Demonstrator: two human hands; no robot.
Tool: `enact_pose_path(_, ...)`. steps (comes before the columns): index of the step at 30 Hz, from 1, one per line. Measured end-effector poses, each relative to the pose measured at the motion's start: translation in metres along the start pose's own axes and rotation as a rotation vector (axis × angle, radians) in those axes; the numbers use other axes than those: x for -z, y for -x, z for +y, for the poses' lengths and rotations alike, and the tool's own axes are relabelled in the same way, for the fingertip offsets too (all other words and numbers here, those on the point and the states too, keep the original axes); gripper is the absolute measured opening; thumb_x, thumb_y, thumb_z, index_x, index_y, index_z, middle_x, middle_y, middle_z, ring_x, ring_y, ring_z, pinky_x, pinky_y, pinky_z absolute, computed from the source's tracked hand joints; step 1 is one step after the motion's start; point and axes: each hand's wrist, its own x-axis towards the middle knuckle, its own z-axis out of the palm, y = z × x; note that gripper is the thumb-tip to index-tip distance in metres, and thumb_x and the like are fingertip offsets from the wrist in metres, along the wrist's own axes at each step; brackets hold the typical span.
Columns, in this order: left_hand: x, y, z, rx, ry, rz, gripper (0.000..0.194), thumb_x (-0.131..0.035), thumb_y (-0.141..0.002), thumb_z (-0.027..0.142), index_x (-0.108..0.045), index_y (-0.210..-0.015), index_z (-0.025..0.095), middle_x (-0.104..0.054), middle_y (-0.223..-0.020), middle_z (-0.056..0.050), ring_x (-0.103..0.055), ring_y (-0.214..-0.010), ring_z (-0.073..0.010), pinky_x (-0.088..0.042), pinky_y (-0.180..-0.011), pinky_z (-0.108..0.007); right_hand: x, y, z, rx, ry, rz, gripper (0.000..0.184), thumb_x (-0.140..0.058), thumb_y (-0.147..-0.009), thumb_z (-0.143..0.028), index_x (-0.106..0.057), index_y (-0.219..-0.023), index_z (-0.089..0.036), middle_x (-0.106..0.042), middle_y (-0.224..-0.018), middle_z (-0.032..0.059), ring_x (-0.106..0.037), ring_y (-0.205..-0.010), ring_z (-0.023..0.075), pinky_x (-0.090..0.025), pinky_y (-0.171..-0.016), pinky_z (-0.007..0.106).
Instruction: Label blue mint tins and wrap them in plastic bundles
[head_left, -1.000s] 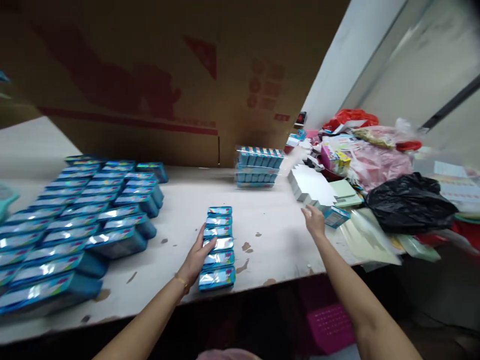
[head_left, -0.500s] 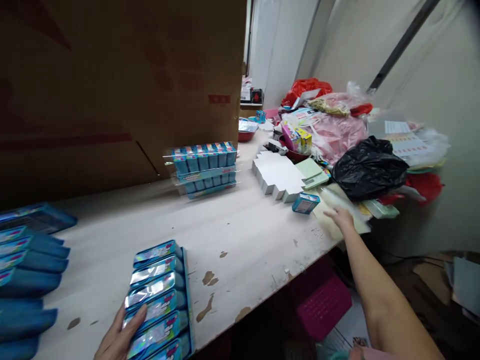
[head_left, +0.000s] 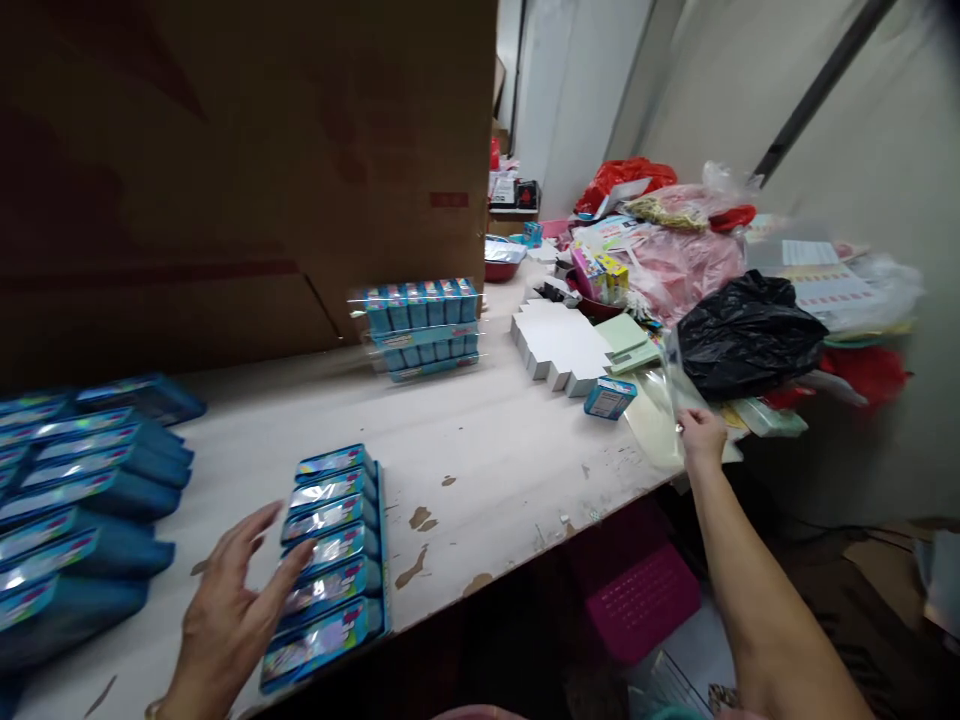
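Observation:
My left hand [head_left: 229, 600] is beside a display tray of blue shiny small boxes [head_left: 330, 545], its fingers spread and its thumb over the near-left edge of the row. Whether the thumb touches the boxes I cannot tell. At the table's right side my right hand [head_left: 703, 435] pinches a clear plastic bag [head_left: 679, 385] and holds its edge up. Under that hand lie more flat clear bags [head_left: 652, 430]. A single blue box [head_left: 610, 398] stands to the left of them.
More blue boxes [head_left: 97, 500] are stacked at the left. Two clear-wrapped rows of blue boxes [head_left: 424, 330] stand against a big brown carton [head_left: 247, 180]. White cut-out cards [head_left: 559, 340], a black plastic bag [head_left: 746, 335] and pink bags [head_left: 675, 265] crowd the right end.
My left hand has let go of the tray and opened. My right hand has closed on a clear bag and lifted its edge. The view has shifted slightly left.

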Motion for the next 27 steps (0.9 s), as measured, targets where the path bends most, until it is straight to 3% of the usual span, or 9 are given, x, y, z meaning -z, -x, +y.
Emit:
enact_pose_path(1,0.000,0.006,0.016,-0.049,0.053,-0.060,0.050,-0.053,-0.067,0.049,-0.049,-0.112,0.026,-0.053,-0.119,-0.005,-0.048,-0.109,-0.0287,-0.049,-0.076,-0.036,-0.009,0.020,-0.029,0.038,-0.104,-0.085,0.032,-0.052,-0.067,-0.045,-0.056,-0.064,-0.014,-0.047,-0.048,-0.0020,-0.041,-0.044,0.0102,-0.036,-0.046,0.024)
enact_pose_path(3,-0.009,0.017,0.047,-0.065,0.272,-0.277,0.041,-0.053,-0.069,0.049,-0.056,-0.101,0.022,-0.060,-0.104,-0.006,-0.054,-0.100,-0.0241,-0.044,-0.085,-0.034,-0.033,0.077,-0.094,0.209,-0.264,-0.421,0.026,-0.055,-0.068,-0.041,-0.056,-0.066,-0.016,-0.049,-0.053,-0.0024,-0.044,-0.048,0.0094,-0.037,-0.048,0.022)
enact_pose_path(6,-0.032,0.023,0.077,0.123,0.612,-0.576,0.045,-0.058,-0.069,0.044,-0.053,-0.106,0.019,-0.059,-0.106,-0.010,-0.056,-0.096,-0.0203,-0.045,-0.083,-0.033,-0.067,0.174,-0.183,0.378,-0.390,-0.664,0.021,-0.052,-0.074,-0.034,-0.056,-0.064,-0.017,-0.053,-0.058,-0.0018,-0.047,-0.053,0.0092,-0.039,-0.054,0.021)
enact_pose_path(9,-0.042,0.018,0.077,0.272,0.913,-0.568,0.037,-0.061,-0.069,0.041,-0.055,-0.095,0.016,-0.060,-0.099,-0.010,-0.059,-0.083,-0.0155,-0.048,-0.072,-0.029,-0.088,0.241,-0.231,0.473,-0.402,-0.754,0.017,-0.050,-0.076,-0.027,-0.058,-0.065,-0.017,-0.055,-0.062,-0.0008,-0.050,-0.058,0.0097,-0.040,-0.058,0.021)
enact_pose_path(12,-0.029,0.015,0.060,0.294,1.019,-0.447,0.027,-0.067,-0.065,0.033,-0.055,-0.080,0.015,-0.061,-0.083,-0.004,-0.059,-0.072,-0.0115,-0.048,-0.063,-0.024,-0.094,0.269,-0.239,0.513,-0.436,-0.856,0.017,-0.047,-0.079,-0.026,-0.061,-0.078,-0.017,-0.057,-0.069,0.0009,-0.052,-0.063,0.0105,-0.041,-0.061,0.022)
enact_pose_path(15,-0.008,0.018,0.042,0.310,1.036,-0.417,0.022,-0.067,-0.065,0.028,-0.052,-0.074,0.014,-0.061,-0.077,-0.001,-0.059,-0.063,-0.0091,-0.048,-0.056,-0.021,-0.088,0.279,-0.230,0.648,-0.484,-0.992,0.034,-0.049,-0.079,-0.031,-0.052,-0.111,-0.020,-0.057,-0.086,0.0031,-0.053,-0.071,0.0116,-0.044,-0.064,0.024)
enact_pose_path(18,0.010,0.020,0.030,0.339,1.036,-0.346,0.019,-0.062,-0.069,0.025,-0.047,-0.073,0.015,-0.063,-0.072,-0.002,-0.056,-0.052,-0.0073,-0.047,-0.049,-0.020,-0.079,0.291,-0.222,0.884,-0.379,-0.952,0.049,-0.054,-0.077,-0.031,-0.041,-0.124,-0.023,-0.054,-0.102,0.0068,-0.052,-0.085,0.0163,-0.044,-0.071,0.029)
enact_pose_path(23,0.028,0.028,0.020,0.273,0.963,-0.256,0.024,-0.059,-0.072,0.030,-0.046,-0.083,0.015,-0.060,-0.069,-0.002,-0.055,-0.050,-0.0071,-0.048,-0.050,-0.021,-0.078,0.312,-0.223,1.156,-0.073,-0.669,0.024,-0.038,-0.086,-0.017,-0.061,-0.089,-0.020,-0.060,-0.079,0.0055,-0.052,-0.075,0.0157,-0.038,-0.068,0.027)
enact_pose_path(27,0.038,0.037,0.013,0.000,0.781,-0.211,0.071,-0.069,-0.060,0.032,-0.032,-0.120,0.021,-0.057,-0.092,-0.004,-0.058,-0.064,-0.0096,-0.049,-0.058,-0.024,-0.086,0.318,-0.236,1.216,0.014,-0.583,0.027,-0.042,-0.085,-0.024,-0.055,-0.062,-0.018,-0.054,-0.062,0.0036,-0.047,-0.064,0.0143,-0.033,-0.060,0.026)
